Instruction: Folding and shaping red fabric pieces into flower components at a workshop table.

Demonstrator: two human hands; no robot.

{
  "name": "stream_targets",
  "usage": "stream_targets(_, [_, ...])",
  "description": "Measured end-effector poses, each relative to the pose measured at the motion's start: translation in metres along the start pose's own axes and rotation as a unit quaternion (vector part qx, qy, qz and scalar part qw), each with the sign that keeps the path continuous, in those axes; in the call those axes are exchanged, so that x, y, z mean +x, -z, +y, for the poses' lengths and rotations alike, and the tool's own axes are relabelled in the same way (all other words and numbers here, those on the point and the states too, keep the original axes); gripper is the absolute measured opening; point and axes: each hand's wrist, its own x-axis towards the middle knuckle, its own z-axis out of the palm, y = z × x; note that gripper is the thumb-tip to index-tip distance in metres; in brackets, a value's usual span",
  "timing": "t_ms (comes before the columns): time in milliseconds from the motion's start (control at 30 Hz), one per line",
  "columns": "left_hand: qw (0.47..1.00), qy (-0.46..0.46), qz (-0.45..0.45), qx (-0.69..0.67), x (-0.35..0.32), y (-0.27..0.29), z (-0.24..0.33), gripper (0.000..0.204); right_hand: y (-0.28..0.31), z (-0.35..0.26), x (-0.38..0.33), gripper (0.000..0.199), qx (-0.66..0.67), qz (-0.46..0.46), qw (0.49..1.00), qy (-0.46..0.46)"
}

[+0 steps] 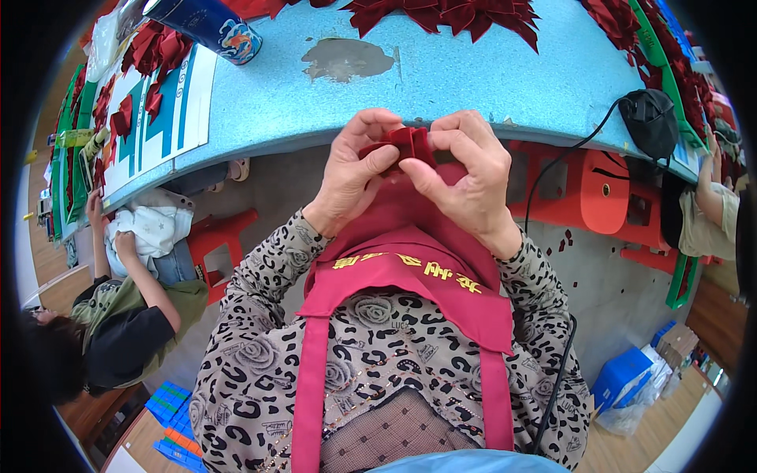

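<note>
A small dark red piece of velvety fabric point(412, 143), folded or looped, is pinched between my two hands just off the near edge of the light blue table point(481, 79). My left hand point(347, 167) grips its left end with thumb and forefinger. On the other side, the fingers of my right hand point(477, 169) are closed round its right end. Part of the fabric is hidden behind my fingers. Below it hangs my red apron point(394, 221).
Dark red fabric pieces point(457, 17) are heaped along the table's far side. A dark blue cylindrical container point(209, 30) stands at far left, a black pouch point(650, 122) at right. Red stools point(603, 193) are under the table. People point(134, 323) sit at both sides.
</note>
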Motion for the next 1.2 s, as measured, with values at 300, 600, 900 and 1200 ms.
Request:
stream_targets(300, [0.868,-0.191,-0.159,0.431,-0.005,0.014,0.026,0.033,-0.014,0.002,-0.016,0.021,-0.178,0.039,0.965,0.191])
stream_targets(600, [0.888,-0.228,-0.098,0.387,-0.008,0.019,0.013,0.040,-0.022,0.001,-0.029,0.032,-0.230,0.029,0.939,0.255])
stream_targets(900, [0.841,-0.322,-0.092,0.424,-0.018,0.035,0.011,0.046,-0.026,-0.007,-0.040,0.026,-0.129,0.009,0.970,0.205])
stream_targets(1200, [0.776,-0.380,-0.107,0.491,-0.027,0.036,0.007,0.047,-0.022,-0.019,-0.034,0.021,0.003,-0.008,1.000,0.025])
